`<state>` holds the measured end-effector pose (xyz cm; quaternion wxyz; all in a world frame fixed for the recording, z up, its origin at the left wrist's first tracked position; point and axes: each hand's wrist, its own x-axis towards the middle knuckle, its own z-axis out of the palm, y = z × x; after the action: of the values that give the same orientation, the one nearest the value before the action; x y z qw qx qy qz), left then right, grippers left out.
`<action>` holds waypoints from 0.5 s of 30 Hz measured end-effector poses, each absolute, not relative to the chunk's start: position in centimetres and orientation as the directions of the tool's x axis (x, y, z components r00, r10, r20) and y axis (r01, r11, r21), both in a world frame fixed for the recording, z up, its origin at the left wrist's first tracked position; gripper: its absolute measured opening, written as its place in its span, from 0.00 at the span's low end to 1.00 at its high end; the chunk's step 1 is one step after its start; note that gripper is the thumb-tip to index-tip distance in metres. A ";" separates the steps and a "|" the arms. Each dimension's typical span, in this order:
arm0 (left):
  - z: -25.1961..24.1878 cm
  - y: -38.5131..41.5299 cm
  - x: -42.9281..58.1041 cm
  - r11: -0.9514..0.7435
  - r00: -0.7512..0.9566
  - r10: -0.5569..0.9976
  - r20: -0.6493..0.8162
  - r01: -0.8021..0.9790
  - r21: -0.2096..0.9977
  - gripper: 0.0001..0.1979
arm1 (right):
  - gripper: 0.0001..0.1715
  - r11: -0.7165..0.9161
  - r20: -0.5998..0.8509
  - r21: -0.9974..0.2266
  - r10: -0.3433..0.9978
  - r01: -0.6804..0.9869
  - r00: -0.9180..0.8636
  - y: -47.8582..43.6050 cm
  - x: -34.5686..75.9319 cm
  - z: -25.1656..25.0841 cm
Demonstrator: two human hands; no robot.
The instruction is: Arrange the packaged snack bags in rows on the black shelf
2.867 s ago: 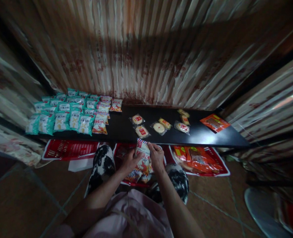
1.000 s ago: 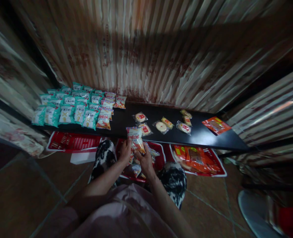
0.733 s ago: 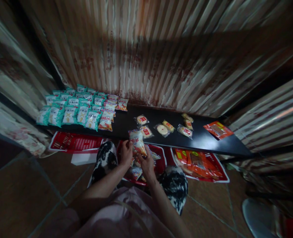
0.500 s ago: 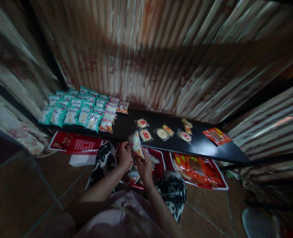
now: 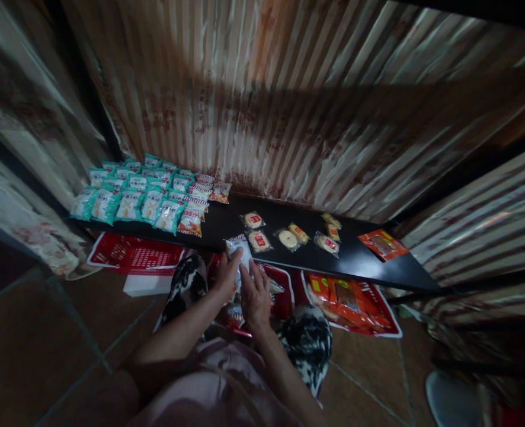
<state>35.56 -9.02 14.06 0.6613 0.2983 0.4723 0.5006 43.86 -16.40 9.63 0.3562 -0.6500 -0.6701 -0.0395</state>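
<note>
Both my hands hold one snack packet [image 5: 239, 251], turned so its pale back faces me, just in front of the black shelf's edge [image 5: 289, 258]. My left hand [image 5: 225, 276] grips its left side, and my right hand [image 5: 255, 292] lies against its right side with fingers spread. Beneath my hands sits a red basket [image 5: 284, 296] with more packets. On the shelf's left end lie rows of teal packets [image 5: 129, 198] and red-striped packets [image 5: 192, 214].
Small clear-wrapped cakes [image 5: 259, 239] lie mid-shelf, and an orange packet [image 5: 382, 243] at the right end. A second red basket [image 5: 131, 256] stands on the floor at left; a third [image 5: 351, 296] holds orange packets. A corrugated metal wall rises behind. My patterned knees flank the middle basket.
I lifted a packet out of the basket with both hands, raised it toward the shelf edge and turned it over, so its printed front now faces away.
</note>
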 end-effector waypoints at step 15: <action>11.6 -8.7 35.8 0.320 0.037 0.940 -0.340 -0.445 0.836 0.26 | 0.20 0.258 0.595 -0.593 0.778 0.763 0.199 -16.4 44.2 9.5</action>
<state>35.80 -8.66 11.65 0.6684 0.2676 0.4620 0.5179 44.22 -16.36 9.51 0.4781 -0.6092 -0.6327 0.0080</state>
